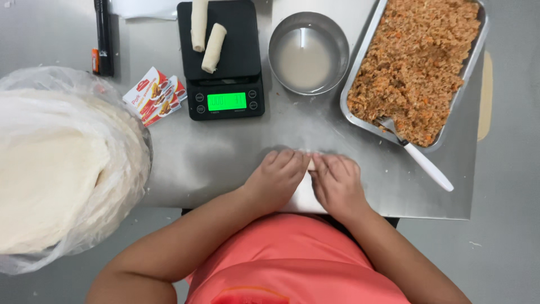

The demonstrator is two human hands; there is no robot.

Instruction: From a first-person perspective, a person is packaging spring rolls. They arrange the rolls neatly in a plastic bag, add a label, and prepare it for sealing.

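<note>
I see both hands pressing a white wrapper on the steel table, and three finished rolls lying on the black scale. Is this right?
Not quite. The head view shows two rolls on the black scale, not three. Both hands, left and right, do press the white wrapper on the steel table.
</note>
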